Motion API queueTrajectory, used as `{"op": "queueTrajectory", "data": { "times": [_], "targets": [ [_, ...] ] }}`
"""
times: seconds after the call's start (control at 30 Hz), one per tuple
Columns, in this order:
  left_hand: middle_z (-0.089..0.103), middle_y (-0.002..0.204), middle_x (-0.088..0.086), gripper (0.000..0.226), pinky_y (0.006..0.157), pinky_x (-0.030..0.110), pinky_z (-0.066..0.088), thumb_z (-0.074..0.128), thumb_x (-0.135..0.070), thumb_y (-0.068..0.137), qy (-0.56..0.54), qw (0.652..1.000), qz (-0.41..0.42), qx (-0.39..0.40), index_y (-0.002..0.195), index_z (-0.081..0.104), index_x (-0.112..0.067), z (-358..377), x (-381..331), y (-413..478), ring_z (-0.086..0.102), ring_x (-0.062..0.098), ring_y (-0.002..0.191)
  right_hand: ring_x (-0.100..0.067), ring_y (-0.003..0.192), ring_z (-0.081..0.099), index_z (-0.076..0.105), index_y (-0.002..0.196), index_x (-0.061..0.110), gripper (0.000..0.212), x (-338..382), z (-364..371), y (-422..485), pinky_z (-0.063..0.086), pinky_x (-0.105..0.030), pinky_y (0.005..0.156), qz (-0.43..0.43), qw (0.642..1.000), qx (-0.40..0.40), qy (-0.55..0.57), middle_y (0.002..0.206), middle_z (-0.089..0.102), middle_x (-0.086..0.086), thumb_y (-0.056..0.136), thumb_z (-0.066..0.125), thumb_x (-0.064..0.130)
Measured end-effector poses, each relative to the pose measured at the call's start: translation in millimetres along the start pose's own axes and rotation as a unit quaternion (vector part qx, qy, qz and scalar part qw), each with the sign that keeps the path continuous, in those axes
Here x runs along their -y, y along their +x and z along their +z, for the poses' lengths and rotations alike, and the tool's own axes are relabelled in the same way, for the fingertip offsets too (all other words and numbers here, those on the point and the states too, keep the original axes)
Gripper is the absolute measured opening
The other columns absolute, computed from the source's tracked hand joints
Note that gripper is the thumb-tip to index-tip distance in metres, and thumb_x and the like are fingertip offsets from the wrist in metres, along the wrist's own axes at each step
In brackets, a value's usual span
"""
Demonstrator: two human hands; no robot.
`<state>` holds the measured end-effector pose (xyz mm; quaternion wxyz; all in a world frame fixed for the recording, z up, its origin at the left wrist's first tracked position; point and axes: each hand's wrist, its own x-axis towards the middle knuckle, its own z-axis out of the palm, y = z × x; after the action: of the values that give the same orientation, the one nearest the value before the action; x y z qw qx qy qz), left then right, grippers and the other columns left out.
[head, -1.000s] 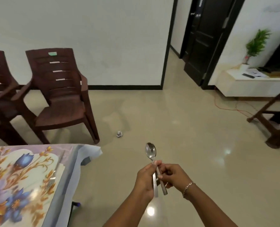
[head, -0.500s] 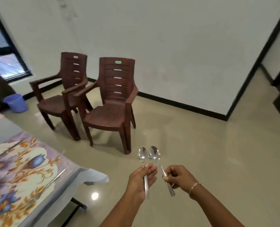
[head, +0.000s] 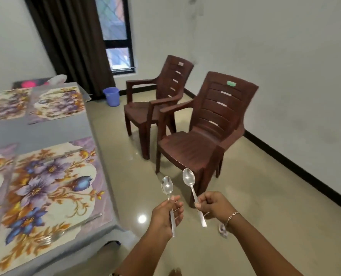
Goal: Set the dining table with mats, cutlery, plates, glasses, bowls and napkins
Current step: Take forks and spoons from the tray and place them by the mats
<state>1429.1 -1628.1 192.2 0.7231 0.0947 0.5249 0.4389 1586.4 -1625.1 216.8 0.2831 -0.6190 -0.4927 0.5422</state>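
Each of my hands holds one steel spoon upright over the floor, to the right of the table. My left hand (head: 166, 215) pinches the handle of the left spoon (head: 167, 187). My right hand (head: 215, 205) grips the right spoon (head: 188, 178), whose bowl stands a little higher. The grey-clothed dining table (head: 52, 130) lies at the left, with several floral mats on it. On the nearest floral mat (head: 46, 188) a fork (head: 54, 237) lies along its near edge and another piece of cutlery (head: 66, 154) along its far edge.
Two brown plastic chairs (head: 201, 136) stand on the floor just beyond my hands, near the right wall. A blue bucket (head: 111, 96) sits by the dark curtain (head: 74, 42) and window. More floral mats (head: 56, 102) lie at the table's far end.
The two spoons, held together a second ago, are now apart, one in each hand. My view has swung left, bringing the table, curtain and window into sight.
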Motion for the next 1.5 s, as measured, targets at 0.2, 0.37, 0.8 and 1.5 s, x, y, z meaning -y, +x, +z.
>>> {"op": "queueTrajectory", "data": {
  "times": [0.2, 0.37, 0.8, 1.5],
  "targets": [
    [0.061, 0.069, 0.004, 0.018, 0.048, 0.019, 0.046, 0.051, -0.018, 0.095, -0.051, 0.993, 0.054, -0.091, 0.089, 0.065, -0.008, 9.9, -88.4, 69.1, 0.053, 0.013, 0.055, 0.001, 0.034, 0.046, 0.052, 0.067, 0.01, 0.024, 58.4, 2.6, 126.4, 0.037, -0.015, 0.04, -0.014, 0.993, 0.104, -0.053, 0.039, 0.051, 0.009, 0.083, 0.061, -0.005],
    [0.054, 0.054, 0.002, 0.01, 0.042, 0.019, 0.041, 0.065, -0.011, 0.085, -0.108, 0.978, 0.07, -0.165, 0.076, 0.063, -0.008, -8.4, -136.5, 102.4, 0.047, 0.01, 0.041, 0.0, 0.037, 0.047, 0.054, 0.065, 0.011, 0.023, 94.7, 35.3, 208.8, 0.037, -0.014, 0.041, -0.018, 0.977, 0.2, -0.072, 0.045, 0.056, 0.007, 0.082, 0.064, -0.002],
    [0.047, 0.04, -0.001, 0.016, 0.033, 0.014, 0.034, 0.053, -0.009, 0.093, -0.373, 0.833, 0.194, -0.36, 0.082, 0.065, -0.005, -65.7, -240.4, 163.2, 0.042, 0.009, 0.03, -0.003, 0.042, 0.045, 0.05, 0.064, 0.013, 0.027, 200.7, 163.0, 395.5, 0.039, -0.015, 0.044, -0.092, 0.843, 0.465, -0.257, 0.058, 0.051, -0.002, 0.084, 0.061, -0.001],
    [0.049, 0.039, -0.001, 0.021, 0.033, 0.011, 0.036, 0.05, -0.009, 0.095, -0.54, 0.654, 0.262, -0.46, 0.077, 0.059, -0.005, -164.3, -339.3, 208.1, 0.045, 0.007, 0.03, -0.014, 0.07, 0.056, 0.06, 0.082, 0.019, 0.012, 261.7, 379.4, 481.2, 0.046, -0.018, 0.064, -0.227, 0.633, 0.59, -0.447, 0.077, 0.058, -0.001, 0.086, 0.057, 0.007]
  ]
}}
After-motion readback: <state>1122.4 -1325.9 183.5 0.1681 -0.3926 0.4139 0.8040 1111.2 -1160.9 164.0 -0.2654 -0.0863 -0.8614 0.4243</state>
